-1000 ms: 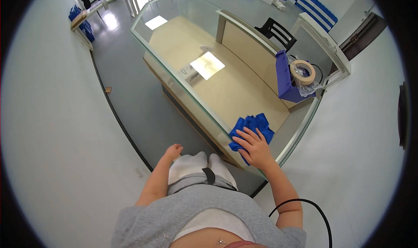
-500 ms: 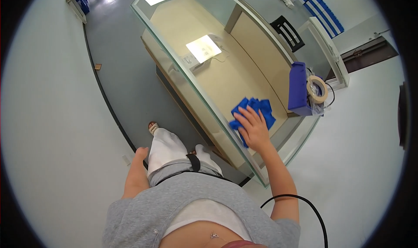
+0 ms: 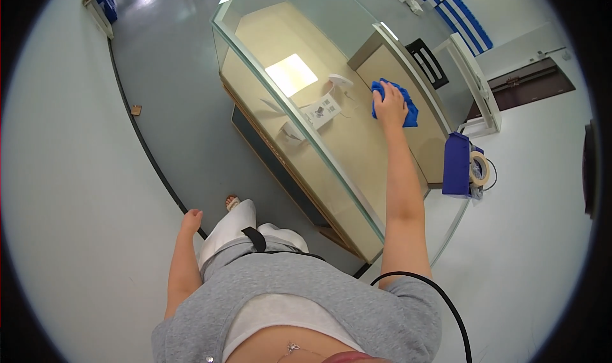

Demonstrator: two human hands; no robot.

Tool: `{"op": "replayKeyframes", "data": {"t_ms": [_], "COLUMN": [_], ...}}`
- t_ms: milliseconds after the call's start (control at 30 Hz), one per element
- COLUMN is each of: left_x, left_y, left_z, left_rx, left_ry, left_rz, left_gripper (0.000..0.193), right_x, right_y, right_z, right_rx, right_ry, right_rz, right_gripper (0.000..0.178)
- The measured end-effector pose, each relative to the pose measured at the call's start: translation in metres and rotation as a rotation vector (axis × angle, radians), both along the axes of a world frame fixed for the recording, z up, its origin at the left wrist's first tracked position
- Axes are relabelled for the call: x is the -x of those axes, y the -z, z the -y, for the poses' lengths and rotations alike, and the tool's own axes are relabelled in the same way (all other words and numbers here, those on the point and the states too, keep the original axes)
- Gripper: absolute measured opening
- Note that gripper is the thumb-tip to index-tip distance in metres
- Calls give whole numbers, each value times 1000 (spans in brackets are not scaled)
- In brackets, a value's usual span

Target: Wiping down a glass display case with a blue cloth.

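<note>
My right hand (image 3: pixel 391 107) holds a crumpled blue cloth (image 3: pixel 412 113), its fingers bent over the top of it. Hand and cloth are over the glass top of a display case (image 3: pixel 331 165), with the arm stretched forward. Part of the cloth is hidden beneath the palm. Low on the left, my left hand (image 3: pixel 192 221) hangs beside my leg with its fingers curled in, and nothing shows in it. A white device with a printed label (image 3: pixel 323 110) appears through the glass, inside the case.
At the case's right end stands a blue-purple box (image 3: pixel 456 165) with a roll of tan tape (image 3: pixel 479 168). A black chair (image 3: pixel 426 63) is behind the case. The white wall (image 3: pixel 70 235) runs along my left. A black cable (image 3: pixel 440 290) loops by my right arm.
My right hand has slid the blue cloth forward, away from me, across the glass top. The view has shifted, and the white device inside the case shows more plainly. My left hand still hangs low.
</note>
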State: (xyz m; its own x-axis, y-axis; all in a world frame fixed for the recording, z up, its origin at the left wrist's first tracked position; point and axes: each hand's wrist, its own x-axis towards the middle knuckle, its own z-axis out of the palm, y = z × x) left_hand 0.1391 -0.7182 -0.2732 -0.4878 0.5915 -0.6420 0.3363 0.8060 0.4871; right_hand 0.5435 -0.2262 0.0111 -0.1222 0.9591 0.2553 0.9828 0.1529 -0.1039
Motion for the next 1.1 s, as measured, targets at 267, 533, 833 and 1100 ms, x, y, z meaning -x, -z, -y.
{"op": "replayKeyframes", "data": {"t_ms": [267, 533, 833, 1100], "left_x": [50, 27, 25, 109], "left_y": [42, 25, 32, 75], "left_z": [30, -113, -134, -24], "left_rx": [392, 81, -60, 653], "left_ry": [301, 161, 153, 272], "left_rz": [-5, 109, 215, 85], "left_gripper": [43, 43, 43, 50], "right_x": [26, -12, 51, 125], "right_y": [-25, -44, -40, -11], "right_z": [170, 228, 76, -146], "right_rx": [110, 259, 223, 119], "right_ry": [-416, -498, -583, -596], "right_rz": [-105, -8, 8, -60], "right_gripper": [44, 46, 46, 40]}}
